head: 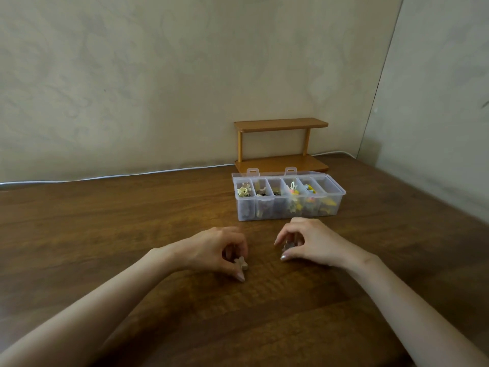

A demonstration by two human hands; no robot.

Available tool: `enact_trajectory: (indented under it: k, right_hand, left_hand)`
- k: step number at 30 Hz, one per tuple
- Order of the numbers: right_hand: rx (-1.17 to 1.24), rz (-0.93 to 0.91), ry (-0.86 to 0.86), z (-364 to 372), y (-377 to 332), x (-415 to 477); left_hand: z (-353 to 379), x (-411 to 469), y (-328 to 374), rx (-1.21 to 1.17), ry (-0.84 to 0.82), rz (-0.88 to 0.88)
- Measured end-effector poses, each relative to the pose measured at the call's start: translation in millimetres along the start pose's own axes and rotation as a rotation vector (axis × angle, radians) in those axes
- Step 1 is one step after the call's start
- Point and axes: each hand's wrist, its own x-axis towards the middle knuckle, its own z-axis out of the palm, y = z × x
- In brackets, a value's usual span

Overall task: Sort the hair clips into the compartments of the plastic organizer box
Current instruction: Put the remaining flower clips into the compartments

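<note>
A clear plastic organizer box (334, 207) stands open on the wooden table, its row of compartments holding small cream, dark and colourful hair clips. In front of it my left hand (217, 250) pinches a small beige flower-shaped clip (242, 263) at the table surface. My right hand (308, 243) pinches a small greyish clip (288, 245) just above the table, close to the box's front wall. Most of that clip is hidden by my fingers.
A small two-tier wooden shelf (281, 125) stands behind the box against the wall. A white cable (119, 176) runs along the table's back edge. The brown wooden table (132, 221) stretches wide to the left and toward me.
</note>
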Motion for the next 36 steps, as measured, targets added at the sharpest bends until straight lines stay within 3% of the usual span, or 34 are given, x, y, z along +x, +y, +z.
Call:
enact_trajectory:
  k: [5,10,14,21,25,30,36]
  right_hand:
    - [0.019,-0.036,0.052,4,-9,13]
    - [0.045,-0.071,0.122,9,-18,32]
    - [0.061,-0.109,0.189,17,-15,32]
    - [0.106,-0.088,0.207,17,-2,30]
    - [0.092,-0.1,0.174,16,-2,31]
    - [0.064,-0.117,0.138,15,-3,30]
    - [0.076,-0.107,0.151,15,-3,29]
  left_hand:
    - [-1,8,-2,0.004,0.137,-0.004]
    - [-19,28,-9,0.009,0.588,-0.011]
    - [-41,51,-18,0.032,0.795,-0.072]
    - [-48,76,-32,0.1,0.661,-0.173]
    - [-43,72,-37,0.123,0.714,-0.121]
    - [-42,68,-36,0.307,0.583,-0.047]
    - [-43,66,-30,0.372,0.556,-0.052]
